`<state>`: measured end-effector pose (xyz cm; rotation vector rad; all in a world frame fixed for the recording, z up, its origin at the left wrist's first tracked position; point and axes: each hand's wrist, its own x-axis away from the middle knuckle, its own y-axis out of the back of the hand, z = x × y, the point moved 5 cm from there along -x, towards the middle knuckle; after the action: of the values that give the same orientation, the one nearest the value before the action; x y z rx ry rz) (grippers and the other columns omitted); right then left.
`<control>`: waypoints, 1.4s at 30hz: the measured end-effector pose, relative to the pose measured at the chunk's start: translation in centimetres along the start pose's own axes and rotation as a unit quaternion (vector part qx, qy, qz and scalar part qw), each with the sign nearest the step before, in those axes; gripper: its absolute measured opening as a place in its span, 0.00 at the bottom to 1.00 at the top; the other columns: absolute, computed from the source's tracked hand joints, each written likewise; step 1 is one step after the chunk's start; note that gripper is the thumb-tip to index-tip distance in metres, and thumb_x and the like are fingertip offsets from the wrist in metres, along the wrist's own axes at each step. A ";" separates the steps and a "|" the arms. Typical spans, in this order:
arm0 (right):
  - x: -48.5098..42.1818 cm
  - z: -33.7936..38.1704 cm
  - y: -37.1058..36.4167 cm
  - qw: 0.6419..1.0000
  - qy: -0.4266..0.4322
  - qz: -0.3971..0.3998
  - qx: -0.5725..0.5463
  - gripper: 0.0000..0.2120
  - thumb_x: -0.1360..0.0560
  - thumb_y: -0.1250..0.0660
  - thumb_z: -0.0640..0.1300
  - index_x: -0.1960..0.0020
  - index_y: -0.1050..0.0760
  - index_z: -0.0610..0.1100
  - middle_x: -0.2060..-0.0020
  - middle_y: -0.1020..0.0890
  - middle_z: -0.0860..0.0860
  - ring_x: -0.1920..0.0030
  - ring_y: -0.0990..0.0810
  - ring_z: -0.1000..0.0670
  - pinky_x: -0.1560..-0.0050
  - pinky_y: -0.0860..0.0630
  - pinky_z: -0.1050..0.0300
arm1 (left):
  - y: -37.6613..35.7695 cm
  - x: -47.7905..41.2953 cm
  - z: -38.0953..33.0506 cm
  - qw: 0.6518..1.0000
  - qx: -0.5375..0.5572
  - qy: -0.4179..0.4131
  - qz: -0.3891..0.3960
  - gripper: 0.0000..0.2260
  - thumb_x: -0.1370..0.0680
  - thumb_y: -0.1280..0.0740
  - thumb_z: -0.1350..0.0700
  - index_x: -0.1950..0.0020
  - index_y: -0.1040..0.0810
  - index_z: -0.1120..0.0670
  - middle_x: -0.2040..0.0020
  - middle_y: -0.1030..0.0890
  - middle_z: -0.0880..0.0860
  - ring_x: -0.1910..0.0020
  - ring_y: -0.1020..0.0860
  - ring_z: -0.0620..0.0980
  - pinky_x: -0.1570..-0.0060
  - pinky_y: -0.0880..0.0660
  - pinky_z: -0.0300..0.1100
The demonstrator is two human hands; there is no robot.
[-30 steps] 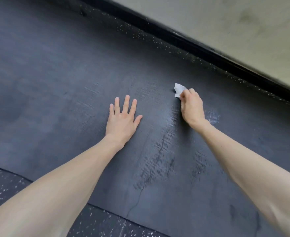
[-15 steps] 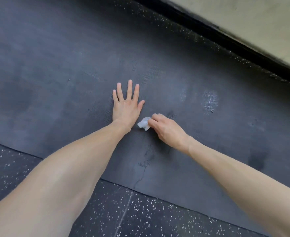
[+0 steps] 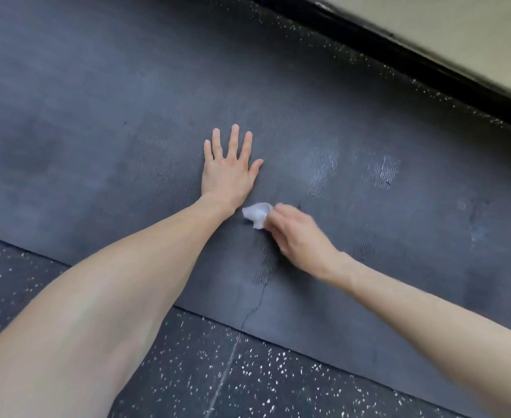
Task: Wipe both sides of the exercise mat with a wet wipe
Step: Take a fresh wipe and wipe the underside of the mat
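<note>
With my left hand [image 3: 228,173] spread flat on the exercise mat [image 3: 97,131], my right hand [image 3: 298,236] pinches the wet wipe [image 3: 257,214] against its near middle; damp streaks [image 3: 323,167] suggest this face is partly wiped, with the underside pending.

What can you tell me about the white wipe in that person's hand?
The wet wipe is a small white sheet, crumpled into a soft wad. The right hand pinches it at the fingertips, which hide part of it. It sits against the dark textured exercise mat, close beside the wrist of the left hand, which lies flat on the mat. Whether it touches that wrist is unclear.
</note>
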<state>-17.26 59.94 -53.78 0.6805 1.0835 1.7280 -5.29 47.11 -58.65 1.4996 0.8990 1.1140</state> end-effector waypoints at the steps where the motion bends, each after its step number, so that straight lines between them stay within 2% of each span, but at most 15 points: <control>1: 1.0 1.3 -0.6 0.999 0.034 0.028 -0.005 0.06 0.20 0.40 0.36 0.55 0.26 0.38 0.59 0.27 0.44 0.60 0.29 0.42 0.59 0.30 0.48 | 0.1 -0.1 0.0 1.000 0.001 0.001 0.000 0.30 0.16 0.58 0.38 0.17 0.56 0.51 0.17 0.55 0.55 0.20 0.54 0.68 0.22 0.53 0.61; 3: 1.0 1.4 -1.0 0.995 0.086 0.059 0.007 0.07 0.21 0.41 0.34 0.55 0.26 0.37 0.59 0.28 0.44 0.60 0.31 0.43 0.59 0.31 0.49 | 0.1 -0.2 0.2 1.000 0.001 0.000 0.002 0.30 0.16 0.58 0.38 0.17 0.55 0.51 0.17 0.54 0.55 0.20 0.54 0.67 0.22 0.52 0.61; 5: -1.2 -0.9 -0.1 0.996 0.077 0.033 0.042 0.05 0.23 0.41 0.32 0.56 0.27 0.37 0.60 0.28 0.43 0.60 0.31 0.43 0.57 0.31 0.49 | -0.1 0.1 0.2 1.000 0.001 0.000 0.004 0.30 0.16 0.58 0.38 0.17 0.55 0.50 0.17 0.54 0.56 0.20 0.54 0.67 0.22 0.52 0.61; 7: -4.0 -4.7 1.9 0.996 -0.024 -0.047 0.077 0.05 0.25 0.41 0.33 0.56 0.27 0.37 0.60 0.27 0.41 0.59 0.29 0.40 0.58 0.30 0.45 | 0.0 0.1 0.2 1.000 0.008 0.001 0.006 0.30 0.16 0.58 0.38 0.17 0.57 0.50 0.17 0.56 0.55 0.20 0.56 0.67 0.22 0.54 0.60; 9: -5.6 -7.9 3.7 0.980 -0.149 -0.100 0.081 0.05 0.24 0.41 0.35 0.56 0.27 0.35 0.59 0.26 0.39 0.59 0.26 0.37 0.60 0.32 0.47 | 0.5 -0.3 0.2 0.999 0.020 0.000 0.036 0.30 0.16 0.58 0.38 0.17 0.58 0.50 0.17 0.59 0.55 0.20 0.58 0.66 0.22 0.56 0.60; 12: -5.2 -7.7 3.4 0.973 -0.196 -0.107 0.066 0.06 0.21 0.40 0.37 0.54 0.26 0.36 0.58 0.25 0.40 0.58 0.26 0.37 0.60 0.34 0.49 | 1.6 0.9 0.8 0.997 0.033 -0.015 0.068 0.31 0.16 0.55 0.38 0.17 0.57 0.52 0.18 0.61 0.56 0.20 0.58 0.65 0.22 0.54 0.58; 15: -2.1 -3.7 1.8 0.980 -0.161 -0.107 0.045 0.06 0.20 0.38 0.38 0.54 0.27 0.37 0.59 0.26 0.42 0.59 0.26 0.39 0.59 0.31 0.48 | 0.4 7.6 0.7 0.998 0.005 -0.038 0.047 0.29 0.16 0.54 0.40 0.17 0.54 0.49 0.17 0.56 0.53 0.20 0.55 0.65 0.23 0.52 0.63; 17: 0.9 0.3 0.2 0.993 -0.082 -0.076 0.042 0.03 0.21 0.37 0.35 0.54 0.27 0.38 0.60 0.27 0.42 0.60 0.28 0.41 0.58 0.29 0.48 | -1.0 12.2 1.2 0.998 -0.004 -0.041 0.042 0.27 0.15 0.55 0.42 0.17 0.54 0.47 0.17 0.54 0.49 0.19 0.54 0.61 0.24 0.53 0.65; 21: 7.1 7.1 -3.8 0.996 0.075 0.055 -0.011 0.04 0.23 0.39 0.33 0.53 0.27 0.39 0.56 0.27 0.43 0.58 0.30 0.44 0.57 0.28 0.48 | -1.7 12.6 2.5 0.996 0.017 -0.063 0.067 0.27 0.15 0.56 0.42 0.18 0.58 0.46 0.17 0.58 0.47 0.19 0.60 0.58 0.23 0.57 0.62; 25: 6.3 6.4 -3.9 0.987 0.143 0.070 0.025 0.05 0.23 0.40 0.32 0.55 0.28 0.39 0.59 0.28 0.44 0.61 0.31 0.43 0.61 0.30 0.49 | -1.5 12.6 1.9 0.996 0.002 -0.058 0.067 0.27 0.14 0.55 0.42 0.17 0.57 0.47 0.17 0.58 0.49 0.19 0.59 0.59 0.23 0.54 0.62; 28: 1.6 0.0 -0.5 0.995 -0.030 -0.059 0.070 0.05 0.25 0.37 0.30 0.58 0.29 0.38 0.60 0.27 0.40 0.60 0.28 0.39 0.61 0.30 0.45 | -1.3 12.8 2.2 0.995 0.028 -0.061 0.068 0.26 0.14 0.53 0.43 0.17 0.54 0.47 0.17 0.56 0.50 0.19 0.57 0.58 0.22 0.54 0.61; 31: 0.3 -3.6 1.3 0.975 -0.178 -0.110 0.072 0.05 0.22 0.38 0.34 0.57 0.29 0.37 0.60 0.26 0.39 0.60 0.26 0.37 0.62 0.32 0.46 | -1.6 14.0 2.6 0.995 0.067 -0.063 0.048 0.25 0.14 0.51 0.45 0.17 0.50 0.49 0.17 0.53 0.51 0.19 0.55 0.56 0.21 0.55 0.57; 34: 3.0 1.4 -0.8 0.991 -0.097 -0.089 0.038 0.04 0.22 0.37 0.34 0.56 0.28 0.38 0.60 0.27 0.42 0.60 0.29 0.40 0.60 0.30 0.45 | -2.1 15.0 2.7 0.995 0.071 -0.065 0.035 0.25 0.14 0.49 0.47 0.18 0.48 0.49 0.17 0.51 0.52 0.19 0.54 0.57 0.22 0.54 0.56; 38: 10.4 11.1 -6.2 0.989 0.113 0.078 -0.051 0.09 0.23 0.43 0.33 0.51 0.25 0.40 0.52 0.24 0.45 0.55 0.28 0.45 0.55 0.26 0.50 | -2.0 14.9 2.7 0.995 0.069 -0.064 0.043 0.25 0.14 0.50 0.46 0.17 0.50 0.49 0.17 0.52 0.52 0.19 0.55 0.57 0.22 0.55 0.56; 42: 12.1 12.2 -6.6 0.978 0.176 0.111 -0.035 0.08 0.22 0.45 0.34 0.55 0.27 0.40 0.59 0.28 0.45 0.61 0.32 0.46 0.61 0.30 0.51 | -1.9 15.0 2.7 0.995 0.057 -0.067 0.046 0.25 0.14 0.51 0.46 0.17 0.52 0.49 0.17 0.54 0.52 0.19 0.55 0.57 0.22 0.55 0.57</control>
<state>-9.26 76.47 -54.50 0.4736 1.2140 2.1258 1.67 60.74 -57.77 1.7036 0.8195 1.0295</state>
